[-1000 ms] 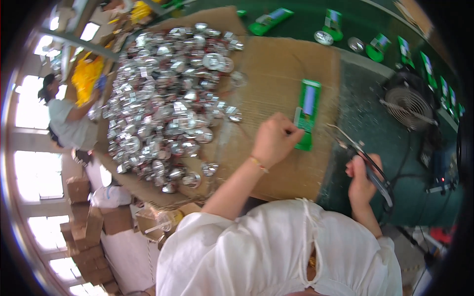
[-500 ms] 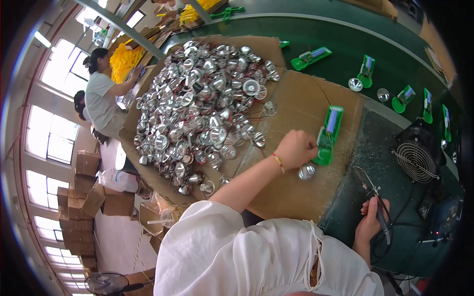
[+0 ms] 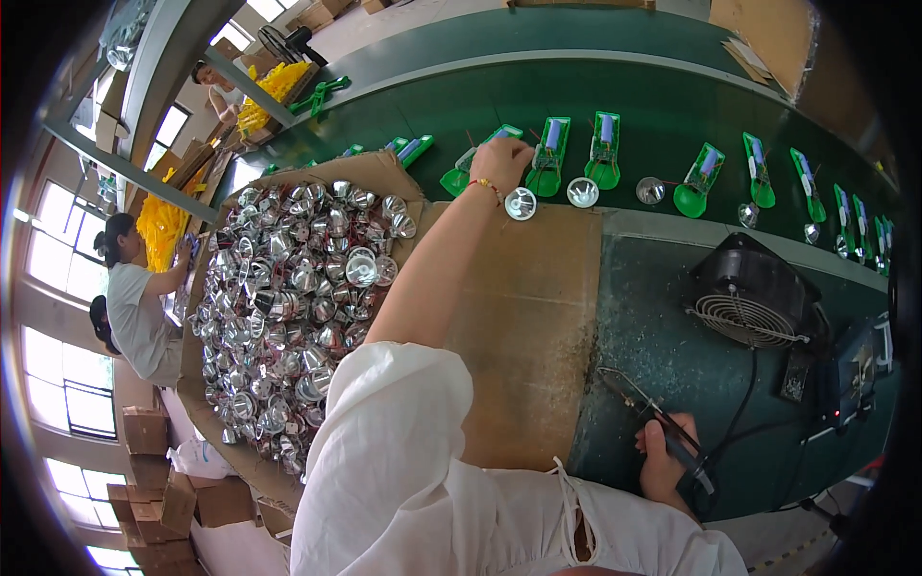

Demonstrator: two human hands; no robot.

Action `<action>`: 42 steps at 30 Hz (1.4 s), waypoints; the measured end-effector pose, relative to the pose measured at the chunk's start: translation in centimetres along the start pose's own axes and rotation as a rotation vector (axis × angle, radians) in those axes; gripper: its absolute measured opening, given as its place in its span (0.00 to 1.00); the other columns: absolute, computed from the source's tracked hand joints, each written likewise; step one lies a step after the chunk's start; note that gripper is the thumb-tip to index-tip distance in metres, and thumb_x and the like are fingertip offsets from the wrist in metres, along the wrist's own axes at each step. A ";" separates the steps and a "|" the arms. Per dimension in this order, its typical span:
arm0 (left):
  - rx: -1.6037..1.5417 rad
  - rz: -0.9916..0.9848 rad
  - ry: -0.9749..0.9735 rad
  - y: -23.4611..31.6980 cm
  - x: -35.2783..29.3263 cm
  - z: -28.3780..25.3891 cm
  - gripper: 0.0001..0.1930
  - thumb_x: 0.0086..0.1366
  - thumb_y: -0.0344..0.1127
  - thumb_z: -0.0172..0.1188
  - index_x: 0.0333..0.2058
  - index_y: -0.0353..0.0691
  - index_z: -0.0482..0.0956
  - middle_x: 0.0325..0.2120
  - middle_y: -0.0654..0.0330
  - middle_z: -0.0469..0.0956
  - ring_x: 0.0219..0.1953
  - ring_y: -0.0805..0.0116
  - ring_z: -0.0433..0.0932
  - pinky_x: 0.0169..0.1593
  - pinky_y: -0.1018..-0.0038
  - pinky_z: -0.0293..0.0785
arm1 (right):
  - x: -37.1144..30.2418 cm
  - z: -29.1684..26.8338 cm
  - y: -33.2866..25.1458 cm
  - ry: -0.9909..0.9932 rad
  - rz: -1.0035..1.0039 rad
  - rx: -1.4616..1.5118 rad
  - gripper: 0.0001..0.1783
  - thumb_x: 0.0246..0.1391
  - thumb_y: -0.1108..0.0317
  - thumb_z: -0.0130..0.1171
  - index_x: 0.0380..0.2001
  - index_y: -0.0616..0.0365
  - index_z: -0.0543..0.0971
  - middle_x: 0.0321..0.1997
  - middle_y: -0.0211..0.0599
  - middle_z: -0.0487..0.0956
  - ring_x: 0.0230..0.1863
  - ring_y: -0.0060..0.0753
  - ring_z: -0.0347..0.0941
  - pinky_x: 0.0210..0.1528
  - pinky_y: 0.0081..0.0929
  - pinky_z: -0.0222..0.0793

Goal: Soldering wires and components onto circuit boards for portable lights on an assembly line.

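Observation:
My left hand (image 3: 502, 161) reaches out to the green belt, fingers curled, over a green plastic housing (image 3: 455, 180) it partly covers. Its fingertips are close to another open green housing (image 3: 547, 163) with a lilac cylindrical cell inside. What the fingers hold, if anything, is hidden. A silver reflector cup (image 3: 521, 204) lies just below the wrist's right side. Over the dark worktop at lower right, my right hand (image 3: 665, 453) is closed around a black-handled soldering iron (image 3: 680, 444), its thin metal tip pointing up and left.
A cardboard box (image 3: 206, 384) at left is heaped with silver reflector cups (image 3: 288, 307). Flat cardboard (image 3: 519, 336) covers the middle. More green housings (image 3: 693, 197) with reflectors line the belt (image 3: 432, 110). A black fan (image 3: 754, 288) stands at right; people work at far left.
My left hand has moved from the cardboard out to the belt. The green housing and reflector no longer lie on the cardboard. The head view has shifted; my right hand still grips the soldering iron.

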State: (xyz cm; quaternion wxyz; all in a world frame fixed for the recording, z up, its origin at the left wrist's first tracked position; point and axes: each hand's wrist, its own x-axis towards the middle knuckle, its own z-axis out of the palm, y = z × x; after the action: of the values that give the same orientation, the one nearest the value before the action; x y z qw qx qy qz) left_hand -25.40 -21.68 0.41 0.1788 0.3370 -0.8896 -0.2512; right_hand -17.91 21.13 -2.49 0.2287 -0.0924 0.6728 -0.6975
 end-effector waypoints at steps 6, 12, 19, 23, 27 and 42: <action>0.448 -0.036 -0.105 -3.8 0.6 -3.9 0.35 0.50 0.49 0.58 0.57 0.53 0.56 0.48 0.52 0.66 0.50 0.54 0.67 0.51 0.61 0.64 | -0.3 0.4 -0.2 0.048 -0.005 -0.086 0.12 0.50 0.64 0.56 0.31 0.61 0.67 0.18 0.33 0.71 0.18 0.19 0.65 0.21 0.15 0.61; 0.255 0.059 -0.073 -2.9 -6.3 -4.8 0.31 0.54 0.45 0.49 0.55 0.43 0.54 0.39 0.43 0.72 0.42 0.46 0.71 0.46 0.60 0.67 | 0.1 0.1 0.4 0.056 -0.045 -0.107 0.10 0.51 0.67 0.54 0.32 0.61 0.67 0.19 0.32 0.71 0.18 0.19 0.65 0.21 0.14 0.62; -0.045 -0.006 -0.139 3.2 -26.7 -5.5 0.30 0.54 0.38 0.52 0.56 0.43 0.52 0.39 0.46 0.65 0.35 0.45 0.72 0.38 0.58 0.71 | 0.2 0.7 -0.4 0.058 -0.061 -0.054 0.09 0.52 0.66 0.53 0.31 0.61 0.69 0.18 0.29 0.70 0.17 0.16 0.62 0.19 0.12 0.56; -0.053 0.001 -0.184 4.5 -33.0 -3.8 0.32 0.56 0.40 0.53 0.58 0.43 0.51 0.42 0.48 0.62 0.39 0.48 0.71 0.40 0.62 0.71 | 0.3 0.6 -0.1 0.065 -0.057 0.001 0.09 0.52 0.66 0.54 0.30 0.61 0.70 0.18 0.28 0.70 0.17 0.15 0.62 0.19 0.11 0.56; -0.063 0.093 -0.051 4.6 -34.0 -4.5 0.34 0.55 0.42 0.55 0.58 0.41 0.52 0.47 0.46 0.61 0.44 0.48 0.68 0.46 0.63 0.68 | 0.4 0.4 0.2 0.058 -0.107 0.009 0.09 0.52 0.65 0.54 0.29 0.60 0.70 0.18 0.28 0.70 0.16 0.14 0.61 0.19 0.10 0.55; 0.552 -0.011 0.200 -3.8 -36.5 -7.7 0.29 0.57 0.46 0.53 0.55 0.44 0.59 0.51 0.48 0.62 0.52 0.57 0.62 0.54 0.54 0.50 | 0.0 0.7 0.9 0.055 -0.184 -0.001 0.07 0.53 0.65 0.54 0.26 0.56 0.72 0.17 0.24 0.70 0.16 0.11 0.60 0.19 0.09 0.53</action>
State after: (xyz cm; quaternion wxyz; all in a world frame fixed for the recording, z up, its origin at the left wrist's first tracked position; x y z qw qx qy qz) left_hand 6.21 -1.49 -0.91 0.1657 0.4008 -0.9004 0.0339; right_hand -17.42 20.53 -3.26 0.1453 -0.1349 0.6678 -0.7174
